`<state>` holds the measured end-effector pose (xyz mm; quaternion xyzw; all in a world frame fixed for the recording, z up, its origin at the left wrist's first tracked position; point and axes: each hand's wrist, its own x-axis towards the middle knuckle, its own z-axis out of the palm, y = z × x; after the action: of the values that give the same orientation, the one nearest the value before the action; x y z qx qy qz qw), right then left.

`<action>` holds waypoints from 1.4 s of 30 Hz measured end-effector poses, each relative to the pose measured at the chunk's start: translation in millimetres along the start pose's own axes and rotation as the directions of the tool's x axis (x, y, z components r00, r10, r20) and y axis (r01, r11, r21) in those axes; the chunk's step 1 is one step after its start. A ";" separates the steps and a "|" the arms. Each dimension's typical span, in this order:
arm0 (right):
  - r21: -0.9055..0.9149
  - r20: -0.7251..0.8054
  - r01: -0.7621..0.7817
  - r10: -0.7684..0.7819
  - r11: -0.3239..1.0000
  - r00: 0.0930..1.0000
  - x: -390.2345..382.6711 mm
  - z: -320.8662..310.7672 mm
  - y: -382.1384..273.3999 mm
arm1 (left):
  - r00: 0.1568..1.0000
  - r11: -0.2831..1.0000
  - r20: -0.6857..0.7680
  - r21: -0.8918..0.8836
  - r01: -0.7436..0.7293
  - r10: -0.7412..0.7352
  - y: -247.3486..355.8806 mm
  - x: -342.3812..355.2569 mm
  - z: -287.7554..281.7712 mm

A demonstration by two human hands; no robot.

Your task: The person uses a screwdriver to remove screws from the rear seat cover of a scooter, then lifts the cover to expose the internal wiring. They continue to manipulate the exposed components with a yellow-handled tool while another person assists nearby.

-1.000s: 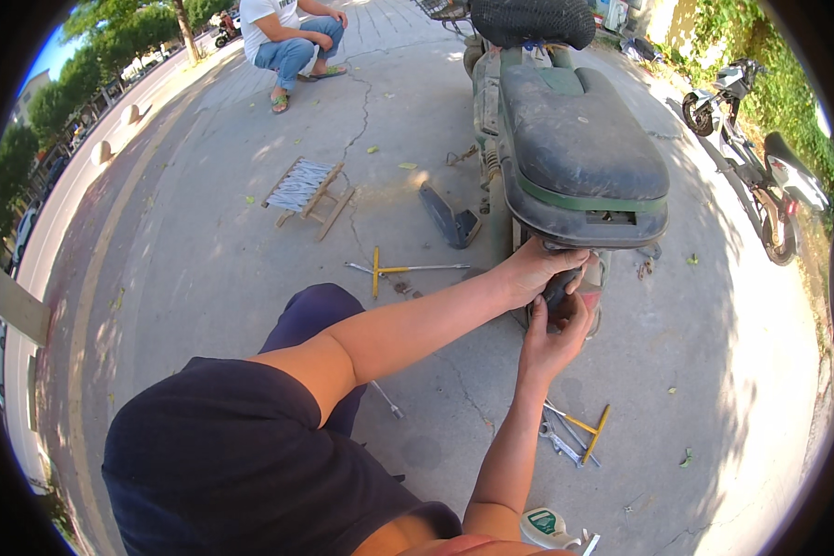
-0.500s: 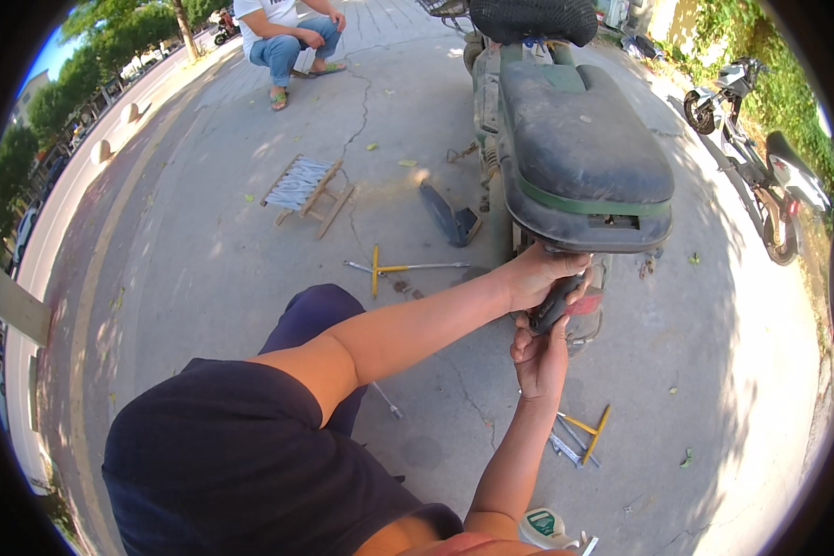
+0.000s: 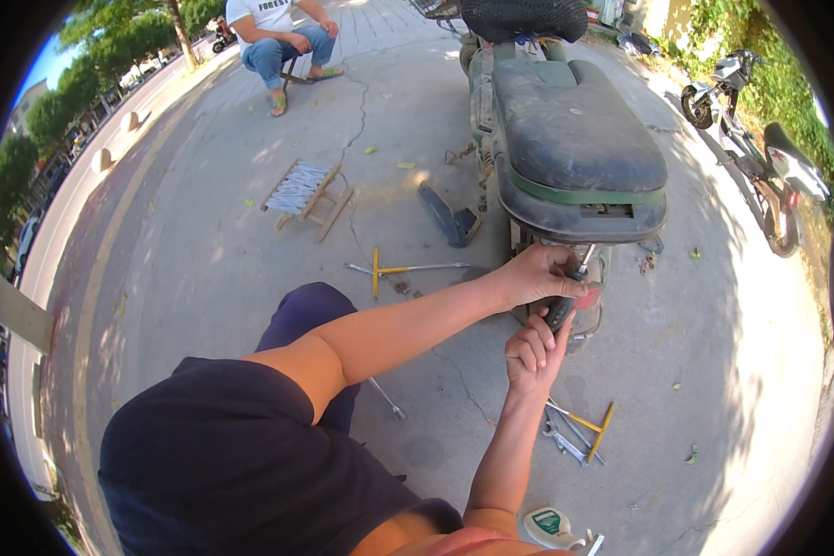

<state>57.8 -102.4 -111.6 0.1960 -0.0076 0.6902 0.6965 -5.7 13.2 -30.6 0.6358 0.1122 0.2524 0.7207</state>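
A black-handled screwdriver (image 3: 565, 301) is gripped closed in the right hand (image 3: 531, 349), now lowered beneath the scooter's rear (image 3: 579, 218). Its shaft is pinched by the left hand (image 3: 539, 275); the tip appears seated.

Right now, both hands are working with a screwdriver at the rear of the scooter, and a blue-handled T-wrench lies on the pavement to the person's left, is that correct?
Not quite: the T-wrench has a yellow handle, not blue, as the head view shows. The rest stands: the left hand and right hand work with the screwdriver at the rear of the scooter.
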 end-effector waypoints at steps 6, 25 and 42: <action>-0.291 -0.128 0.282 -0.329 0.914 0.936 0.0 11.8 13.7 | 0.987 0.988 -0.156 0.152 -0.013 0.037 1.6 -3.3 3.9; -0.948 -0.019 0.117 -0.417 0.296 0.909 -21.8 34.1 -23.1 | 0.997 0.968 -0.059 0.249 -0.037 0.053 20.4 -9.2 15.4; -0.653 0.634 0.145 -0.432 -0.743 0.641 0.4 25.5 -7.8 | 0.987 0.796 0.026 0.594 0.113 -0.159 72.4 -38.2 12.0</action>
<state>71.9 -109.1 -90.1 -0.5705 -0.4387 -0.0383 0.6932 -48.2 -11.9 35.8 0.8276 0.2035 0.1287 0.5071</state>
